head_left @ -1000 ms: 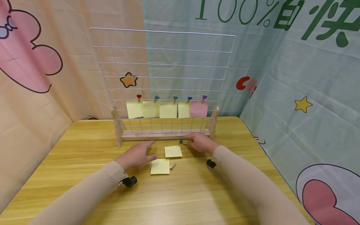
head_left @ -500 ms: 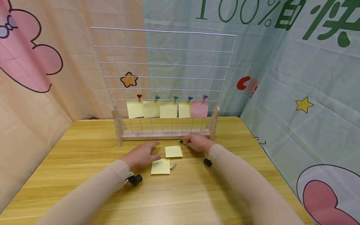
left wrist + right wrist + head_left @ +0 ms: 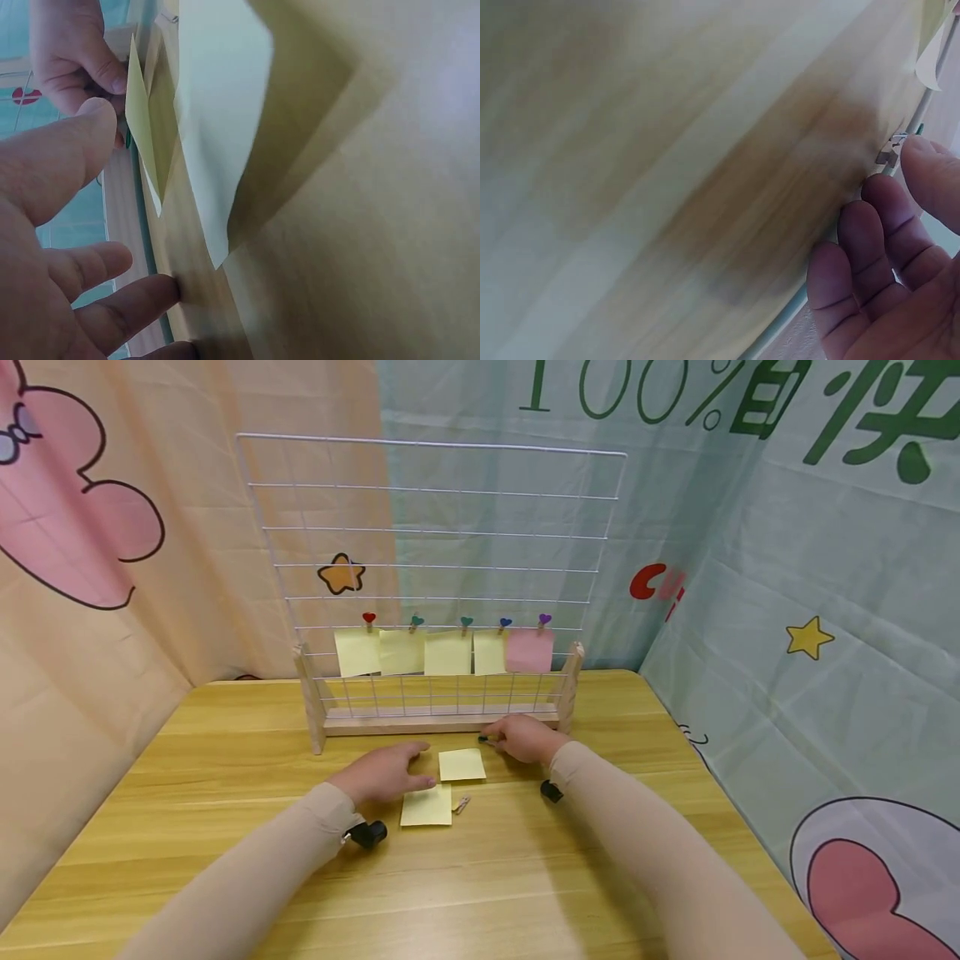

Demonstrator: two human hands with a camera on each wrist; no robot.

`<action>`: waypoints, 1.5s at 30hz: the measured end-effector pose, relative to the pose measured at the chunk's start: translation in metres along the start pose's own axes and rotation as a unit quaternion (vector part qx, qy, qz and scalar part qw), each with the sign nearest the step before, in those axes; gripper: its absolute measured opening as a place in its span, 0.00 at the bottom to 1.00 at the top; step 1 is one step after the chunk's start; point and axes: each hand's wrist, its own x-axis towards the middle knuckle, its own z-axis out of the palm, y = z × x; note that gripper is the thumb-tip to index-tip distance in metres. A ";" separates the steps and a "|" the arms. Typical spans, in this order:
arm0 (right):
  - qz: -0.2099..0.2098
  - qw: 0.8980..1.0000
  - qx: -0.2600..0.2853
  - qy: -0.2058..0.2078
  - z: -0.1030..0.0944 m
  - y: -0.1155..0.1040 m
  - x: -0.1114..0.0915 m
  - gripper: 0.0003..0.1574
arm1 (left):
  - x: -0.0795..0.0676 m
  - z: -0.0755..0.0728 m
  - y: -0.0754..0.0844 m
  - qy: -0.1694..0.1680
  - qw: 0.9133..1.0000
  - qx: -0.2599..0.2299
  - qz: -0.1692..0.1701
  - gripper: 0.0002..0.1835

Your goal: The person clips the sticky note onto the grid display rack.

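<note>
At 12 o'clock, head view: wire rack (image 3: 420, 725). Below its base, green clip (image 3: 483, 739) by right hand's (image 3: 525, 739) fingertips, toward 1 o'clock of upper note (image 3: 462, 764). Left hand (image 3: 384, 774) spread wide, holding nothing, thumb near lower note (image 3: 425, 807); careless sweep could skid paper onto loose clip (image 3: 462, 804), at note's 3 o'clock.

Left wrist: lifted edges could crease if thumb snags. Paper thin, matte, squarish.

Right wrist: fingers curled, thumb tip at clip; can't tell whether pinch has closed. Off-centre squeeze could flick clip away. Clip small, metal spring; table (image 3: 660, 760) smooth, streaky grain.
</note>
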 end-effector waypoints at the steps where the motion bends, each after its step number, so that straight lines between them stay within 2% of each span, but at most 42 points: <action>1: 0.001 1.000 0.002 0.000 0.000 0.000 0.000 0.24 | 0.000 0.000 0.000 -0.001 1.000 0.002 -0.002 0.43; 8: 0.006 1.000 0.005 -0.022 -0.003 -0.005 0.000 0.27 | 0.000 0.000 0.001 -0.011 1.000 0.017 -0.010 0.44; 14: 0.007 1.000 -0.002 -0.022 0.000 -0.003 0.001 0.24 | 0.000 0.000 0.005 -0.008 1.000 0.018 -0.012 0.44; 21: 0.029 0.999 0.012 -0.015 0.000 -0.005 -0.005 0.21 | 0.005 0.001 0.009 -0.014 0.999 0.035 -0.015 0.44; 36: 0.038 0.999 0.037 -0.013 0.002 -0.007 -0.007 0.21 | 0.018 0.002 0.015 -0.017 1.000 0.012 -0.018 0.43; 45: 0.064 0.993 0.097 -0.011 0.001 0.007 -0.012 0.18 | 0.022 0.002 0.019 -0.021 1.000 -0.006 -0.010 0.47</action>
